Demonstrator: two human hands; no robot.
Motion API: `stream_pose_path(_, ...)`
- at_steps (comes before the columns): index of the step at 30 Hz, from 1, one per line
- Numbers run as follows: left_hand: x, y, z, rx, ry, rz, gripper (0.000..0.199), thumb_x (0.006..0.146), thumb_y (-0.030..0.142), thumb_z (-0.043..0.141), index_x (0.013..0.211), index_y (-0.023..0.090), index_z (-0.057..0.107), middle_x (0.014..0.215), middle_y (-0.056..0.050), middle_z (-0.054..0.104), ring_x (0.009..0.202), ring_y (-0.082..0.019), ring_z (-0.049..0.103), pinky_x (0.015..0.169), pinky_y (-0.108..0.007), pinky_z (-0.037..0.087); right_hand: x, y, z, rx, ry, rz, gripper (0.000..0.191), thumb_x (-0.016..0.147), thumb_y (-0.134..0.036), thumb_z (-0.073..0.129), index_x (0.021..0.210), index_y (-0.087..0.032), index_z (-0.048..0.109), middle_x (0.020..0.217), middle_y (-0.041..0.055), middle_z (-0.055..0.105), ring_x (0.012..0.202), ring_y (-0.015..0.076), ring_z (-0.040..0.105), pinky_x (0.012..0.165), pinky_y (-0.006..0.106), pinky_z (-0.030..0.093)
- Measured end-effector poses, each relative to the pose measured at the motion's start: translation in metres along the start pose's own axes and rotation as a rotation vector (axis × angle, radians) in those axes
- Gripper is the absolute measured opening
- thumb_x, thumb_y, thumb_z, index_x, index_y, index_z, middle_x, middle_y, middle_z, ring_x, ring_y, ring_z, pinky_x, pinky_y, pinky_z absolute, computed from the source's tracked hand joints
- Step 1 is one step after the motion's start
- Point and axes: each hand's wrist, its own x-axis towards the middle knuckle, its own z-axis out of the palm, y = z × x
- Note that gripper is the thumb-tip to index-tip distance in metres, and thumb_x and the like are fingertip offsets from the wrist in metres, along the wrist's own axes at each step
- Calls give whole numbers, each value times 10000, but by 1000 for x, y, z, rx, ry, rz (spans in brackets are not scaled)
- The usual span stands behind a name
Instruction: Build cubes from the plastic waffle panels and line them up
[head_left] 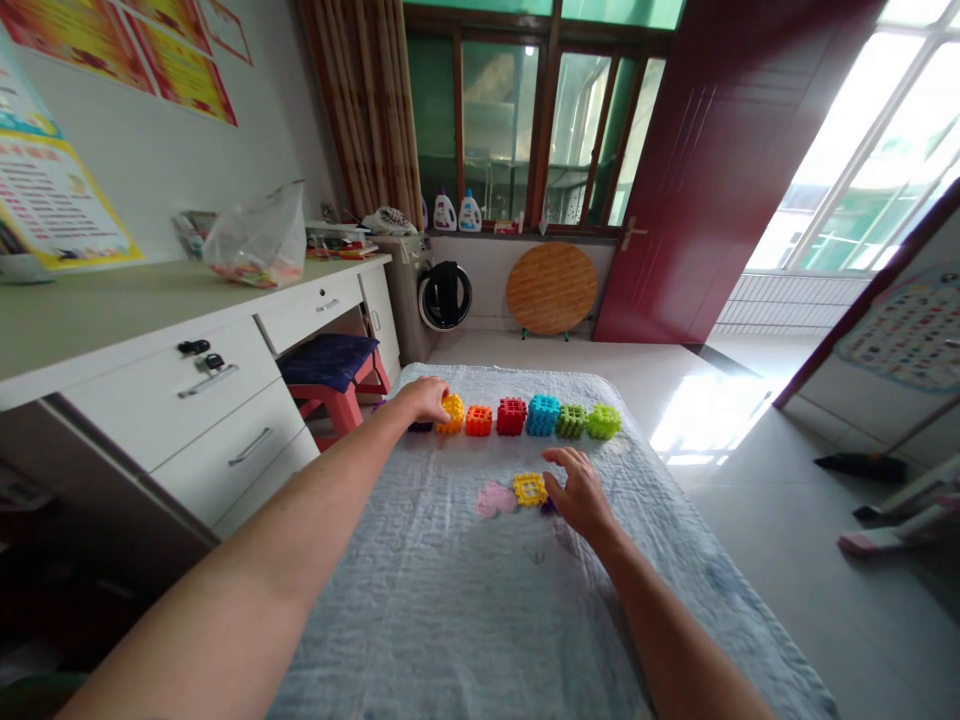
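Note:
A row of lattice-sided plastic blocks stands across the far part of the cloth. My left hand (430, 400) has its fingers closed on the yellow block (451, 414) near the row's left end and partly covers a dark block (420, 426). To its right are an orange block (478, 421), a red block (511, 416), a blue block (543, 415), a dark green block (572, 421) and a light green block (604, 422). Nearer, my right hand (581, 492) is open, fingers curved and apart, beside a flat yellow lattice piece (529, 490). A purple piece (548, 506) is partly hidden beneath that hand.
A grey-blue cloth (450, 600) with a pink patch (495, 499) covers the low table. On the left are a white desk (135, 300) and a pink stool (337, 405) with a dark top. A round wooden tabletop (553, 288) leans against the back wall.

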Motion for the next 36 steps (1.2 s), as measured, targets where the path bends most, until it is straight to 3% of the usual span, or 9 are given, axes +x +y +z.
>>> stream_pose_path(8,24,2,2,39,-76,-9,430,520,288,724,933,179,680,972,-73,687,890,-254,613,725,-304,455,1,-1,-2,4,8,17,267,750,-138,542,996,-180,637,979,79,654,935,229,559,857,372,444)
stream_pose_path(15,21,9,-2,47,-149,-26,429,536,245,779,927,111,666,892,-54,688,804,-192,580,707,-272,429,2,-2,-4,10,6,14,263,750,-137,544,994,-176,636,981,80,653,931,227,558,861,373,443)
stream_pose_path(20,12,11,-11,51,-82,-16,704,483,325,834,1129,149,613,1108,-90,646,979,-260,565,809,-316,442,3,0,-6,7,26,10,274,750,-148,537,1007,-174,631,967,79,646,916,222,557,868,375,442)
stream_pose_path(22,5,18,-16,52,-24,1,694,536,368,802,1169,173,594,1200,-113,599,1087,-304,531,878,-356,433,4,2,-9,9,35,16,290,738,-137,523,1006,-172,628,965,79,643,923,219,555,872,368,442)
stream_pose_path(24,-7,34,-17,39,59,58,580,653,364,717,1187,183,580,1239,-120,569,1148,-301,498,953,-382,401,6,4,-12,7,35,36,330,709,-109,502,1009,-166,626,968,81,640,923,213,557,869,356,443)
stream_pose_path(27,-33,76,-7,-42,171,281,404,738,326,641,1115,182,616,1145,-102,607,1076,-259,537,971,-371,401,8,9,-18,-29,3,81,361,664,-81,477,982,-149,632,937,80,639,878,203,559,843,345,441)
stream_pose_path(32,-72,147,29,-175,26,431,391,741,389,645,1080,194,634,1085,-78,619,991,-235,563,880,-332,463,8,20,-19,-105,-196,120,260,668,-113,510,881,-149,655,808,51,637,757,173,557,741,296,430)
stream_pose_path(36,-78,167,47,-217,-11,383,281,751,378,628,971,207,659,1028,-82,629,968,-242,571,864,-335,465,5,25,-16,-111,-290,109,234,685,-146,532,873,-162,671,798,35,632,711,148,552,690,257,422)
